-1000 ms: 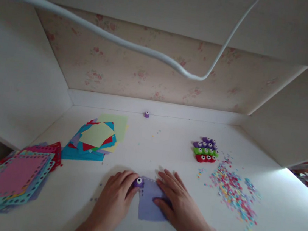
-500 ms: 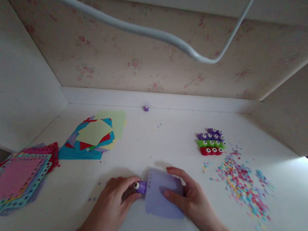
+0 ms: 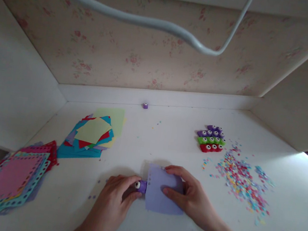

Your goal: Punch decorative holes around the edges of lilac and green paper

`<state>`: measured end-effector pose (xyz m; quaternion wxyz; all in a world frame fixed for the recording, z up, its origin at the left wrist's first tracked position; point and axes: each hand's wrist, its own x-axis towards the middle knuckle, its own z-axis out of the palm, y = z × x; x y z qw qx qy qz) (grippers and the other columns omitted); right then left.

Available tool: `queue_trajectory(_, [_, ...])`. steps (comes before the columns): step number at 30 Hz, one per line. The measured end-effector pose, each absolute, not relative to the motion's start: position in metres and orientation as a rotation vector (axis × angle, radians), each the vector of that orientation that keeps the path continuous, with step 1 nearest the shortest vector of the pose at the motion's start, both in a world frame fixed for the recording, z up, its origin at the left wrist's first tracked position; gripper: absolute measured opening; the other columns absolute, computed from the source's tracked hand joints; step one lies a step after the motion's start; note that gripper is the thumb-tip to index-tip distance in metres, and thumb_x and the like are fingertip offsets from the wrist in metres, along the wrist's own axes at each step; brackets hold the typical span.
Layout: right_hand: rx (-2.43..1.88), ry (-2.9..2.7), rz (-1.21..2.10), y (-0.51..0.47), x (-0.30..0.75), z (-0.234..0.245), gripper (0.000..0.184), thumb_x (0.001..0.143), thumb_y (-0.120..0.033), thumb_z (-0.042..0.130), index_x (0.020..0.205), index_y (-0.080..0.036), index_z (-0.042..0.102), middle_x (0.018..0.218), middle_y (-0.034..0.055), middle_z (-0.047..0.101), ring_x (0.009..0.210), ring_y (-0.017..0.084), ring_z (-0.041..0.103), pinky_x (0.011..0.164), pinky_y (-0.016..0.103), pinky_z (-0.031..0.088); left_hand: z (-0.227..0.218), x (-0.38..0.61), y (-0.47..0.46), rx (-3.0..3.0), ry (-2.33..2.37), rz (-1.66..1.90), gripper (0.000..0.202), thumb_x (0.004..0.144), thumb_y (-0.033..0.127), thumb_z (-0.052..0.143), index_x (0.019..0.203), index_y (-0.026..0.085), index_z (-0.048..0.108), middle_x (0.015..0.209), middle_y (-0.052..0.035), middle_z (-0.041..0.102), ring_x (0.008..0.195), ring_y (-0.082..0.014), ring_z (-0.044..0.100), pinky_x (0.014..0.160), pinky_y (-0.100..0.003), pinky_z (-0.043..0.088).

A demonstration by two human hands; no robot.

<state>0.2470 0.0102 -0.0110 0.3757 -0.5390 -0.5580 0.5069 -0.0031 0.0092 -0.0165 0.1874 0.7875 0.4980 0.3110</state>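
Observation:
A small purple craft punch [image 3: 141, 186] with a white, black-centred top is gripped between the thumb and fingers of my left hand [image 3: 116, 198]. Its front meets the left edge of a lilac paper sheet [image 3: 156, 200]. A short row of small holes runs down that edge, above the punch. My right hand [image 3: 191, 197] pinches the sheet from its right side, the thumb lying on top of the paper. Whether the edge sits inside the punch's slot I cannot tell.
Far right stand purple, green and red punches [image 3: 212, 139] in rows, beside scattered paper confetti [image 3: 242, 177]. One more purple punch [image 3: 145, 106] is by the back wall. Coloured paper sheets [image 3: 94, 132] and hole-edged sheets [image 3: 10, 179] lie left. A white cable [image 3: 155, 24] hangs overhead.
The view has shifted slightly, so the scene sits a little higher in the picture. Both hands keep their grips, the punch still at the sheet's left edge.

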Motion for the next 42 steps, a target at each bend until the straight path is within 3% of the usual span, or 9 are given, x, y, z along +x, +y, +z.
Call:
queue_trajectory(13, [-1.348,-1.643,1.075,0.010,0.247,-0.011,0.029,0.082,-0.031,0.072,0.109,-0.025,0.064,0.122,0.0074,0.064,0.108,0.022,0.063,0.090,0.034,0.054,-0.019,-0.003,0.011,2.380,1.258,0.782,0.027,0.090,0.021,0.063,0.117,0.026,0.061,0.106,-0.0034,0.073,0.095,-0.0226,0.068,0.084,-0.040,0.054])
queue_trajectory(21, [-1.333,-1.922,0.835,0.007,0.244,-0.006,0.023,0.085,-0.029,0.070,0.107,-0.024,0.068,0.123,0.0086,0.063,0.110,0.022,0.062,0.093,0.037,0.053,-0.016,-0.001,0.008,2.516,1.209,0.717,0.027,0.091,0.027,0.064,0.118,0.025,0.062,0.108,-0.0034,0.072,0.096,-0.0230,0.067,0.086,-0.041,0.053])
queue_trajectory(26, [-1.381,-2.189,0.421,0.002,0.251,-0.001,0.031,0.087,-0.033,0.066,0.117,-0.027,0.067,0.134,0.0091,0.059,0.115,0.028,0.058,0.094,0.048,0.052,-0.016,-0.002,0.003,2.486,1.297,0.718,0.031,0.090,0.032,0.064,0.120,0.024,0.061,0.111,-0.0056,0.071,0.099,-0.0245,0.066,0.088,-0.042,0.053])
queue_trajectory(31, [-1.315,-2.404,0.375,0.006,0.254,-0.005,0.042,0.091,-0.031,0.061,0.133,-0.029,0.058,0.143,0.0060,0.054,0.133,0.030,0.047,0.110,0.055,0.038,-0.015,-0.003,0.001,2.471,1.307,0.681,0.026,0.092,0.027,0.062,0.118,0.025,0.063,0.107,-0.0032,0.073,0.096,-0.0220,0.067,0.096,-0.044,0.050])
queue_trajectory(33, [-1.292,-2.438,0.387,0.008,0.253,-0.009,0.044,0.092,-0.031,0.060,0.135,-0.029,0.056,0.138,0.0059,0.059,0.131,0.029,0.050,0.113,0.056,0.034,-0.015,-0.001,0.001,2.458,1.314,0.691,0.024,0.091,0.027,0.062,0.115,0.025,0.064,0.105,-0.0030,0.073,0.094,-0.0213,0.068,0.096,-0.042,0.051])
queue_trajectory(42, [-1.301,-2.439,0.337,0.006,0.250,-0.012,0.042,0.088,-0.039,0.065,0.129,-0.028,0.061,0.130,0.0063,0.064,0.118,0.028,0.059,0.109,0.054,0.041,-0.014,-0.001,0.003,2.442,1.291,0.682,0.020,0.092,0.025,0.061,0.111,0.024,0.065,0.097,-0.0028,0.074,0.087,-0.0202,0.068,0.088,-0.038,0.053])
